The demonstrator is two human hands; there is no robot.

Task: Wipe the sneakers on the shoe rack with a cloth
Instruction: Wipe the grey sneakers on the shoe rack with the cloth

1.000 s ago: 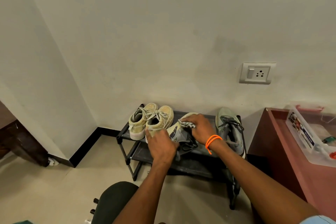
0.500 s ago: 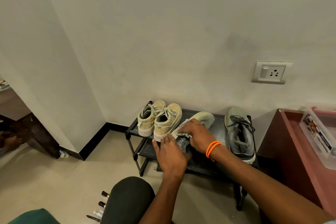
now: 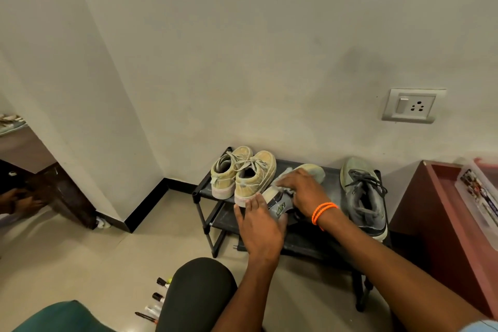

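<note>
Both hands are kept busy on the black shoe rack (image 3: 204,186) against a cream wall (image 3: 242,62): the sneaker (image 3: 280,206) is steadied by the left hand (image 3: 260,229) with fingers fairly straight, and a cloth (image 3: 283,174) is pressed on it under the right hand (image 3: 303,191), fingers bent.

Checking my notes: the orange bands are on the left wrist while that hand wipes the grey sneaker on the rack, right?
Not quite: in the head view the orange bands are on the right wrist; that right hand wipes the grey sneaker on the rack.

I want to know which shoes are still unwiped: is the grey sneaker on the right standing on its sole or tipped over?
Standing on its sole. The grey sneaker rests flat on the rack, laces and opening facing up.
</note>
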